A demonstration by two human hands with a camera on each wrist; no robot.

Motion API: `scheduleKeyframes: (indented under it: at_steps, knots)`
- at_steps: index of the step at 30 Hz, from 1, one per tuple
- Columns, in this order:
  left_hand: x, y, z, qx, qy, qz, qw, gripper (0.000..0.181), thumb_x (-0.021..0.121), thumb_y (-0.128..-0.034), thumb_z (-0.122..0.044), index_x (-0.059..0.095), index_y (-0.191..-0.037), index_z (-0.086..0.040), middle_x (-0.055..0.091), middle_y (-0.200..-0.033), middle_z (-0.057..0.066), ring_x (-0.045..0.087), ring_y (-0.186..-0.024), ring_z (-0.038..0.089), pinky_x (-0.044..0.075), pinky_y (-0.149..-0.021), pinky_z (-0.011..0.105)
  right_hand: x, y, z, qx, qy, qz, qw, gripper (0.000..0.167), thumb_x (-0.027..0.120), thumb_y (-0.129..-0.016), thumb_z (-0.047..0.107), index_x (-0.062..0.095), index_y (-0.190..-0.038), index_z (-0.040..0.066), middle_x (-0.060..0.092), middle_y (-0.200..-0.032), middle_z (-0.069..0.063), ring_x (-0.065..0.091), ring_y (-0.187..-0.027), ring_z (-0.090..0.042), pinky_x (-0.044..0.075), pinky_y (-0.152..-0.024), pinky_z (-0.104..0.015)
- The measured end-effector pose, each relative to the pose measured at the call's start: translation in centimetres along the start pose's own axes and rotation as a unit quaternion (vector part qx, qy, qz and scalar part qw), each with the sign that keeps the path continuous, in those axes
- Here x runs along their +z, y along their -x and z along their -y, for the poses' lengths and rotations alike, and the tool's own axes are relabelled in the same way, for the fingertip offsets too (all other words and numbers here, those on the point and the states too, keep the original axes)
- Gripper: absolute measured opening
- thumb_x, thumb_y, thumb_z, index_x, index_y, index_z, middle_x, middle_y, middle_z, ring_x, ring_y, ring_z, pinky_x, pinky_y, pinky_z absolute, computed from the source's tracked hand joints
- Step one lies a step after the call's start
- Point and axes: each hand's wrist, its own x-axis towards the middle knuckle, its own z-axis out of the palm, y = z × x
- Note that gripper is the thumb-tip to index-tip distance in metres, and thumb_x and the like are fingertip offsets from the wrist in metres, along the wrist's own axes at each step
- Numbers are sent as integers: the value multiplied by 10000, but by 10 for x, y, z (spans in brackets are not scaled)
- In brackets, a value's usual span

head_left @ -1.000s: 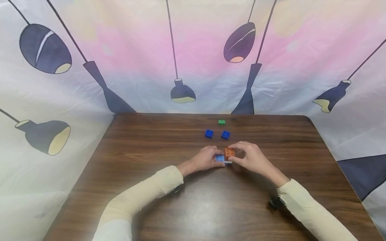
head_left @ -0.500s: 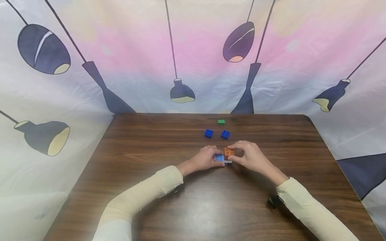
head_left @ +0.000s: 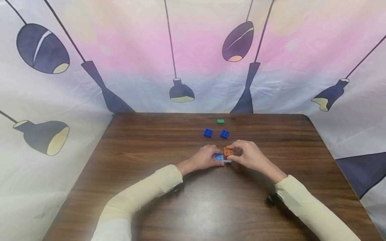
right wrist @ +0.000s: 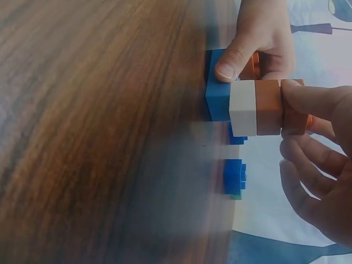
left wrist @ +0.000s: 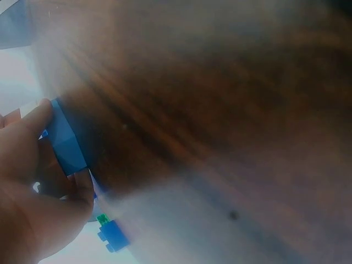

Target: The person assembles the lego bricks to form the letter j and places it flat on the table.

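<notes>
My left hand [head_left: 202, 158] holds a low block build from its left side; a light blue brick [head_left: 218, 157] shows beside its fingers. In the right wrist view, a white brick [right wrist: 242, 113] sits on the long blue base [right wrist: 219, 102], then an orange brick [right wrist: 268, 110], with a second orange brick [right wrist: 295, 113] on top. My right hand [head_left: 252, 158] pinches that top orange brick [head_left: 228, 151] between thumb and fingers. The left thumb rests on the base, near another orange brick [right wrist: 253, 65]. In the left wrist view, my left hand [left wrist: 41, 192] grips the blue base [left wrist: 69, 144].
Beyond the hands, two dark blue bricks [head_left: 208, 133] [head_left: 224, 134] lie side by side on the brown wooden table [head_left: 199, 207]. A small green brick [head_left: 220, 122] lies farther back, close to the table's far edge. A cloth printed with lamps hangs behind.
The head view has shifted very slightly. Both hands keep their grips, and the stacked bricks show no clear movement between them.
</notes>
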Motion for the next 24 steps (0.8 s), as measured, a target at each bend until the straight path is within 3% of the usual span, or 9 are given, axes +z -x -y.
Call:
scheduleKeyframes:
  at_steps: [13,24]
  knots:
    - [-1,1,1,-74,79,25,9999,483,778,-912,-402,710,-1274,-91,667,-1013,-1,555,-845,90,463,-719,217,-2,-5,2,39,101,280,9995,278,869,-834,254,761,-1052,119,724,-951,9,655,-796,-122,546,-695,-350]
    - [0,1,1,75,40,-18,10000,479,765,-920,-409,713,-1266,-81,658,-986,-4,546,-825,88,452,-701,210,0,-2,4,145,86,77,9998,306,892,-807,245,775,-1061,120,745,-993,-8,662,-850,-153,556,-727,-375]
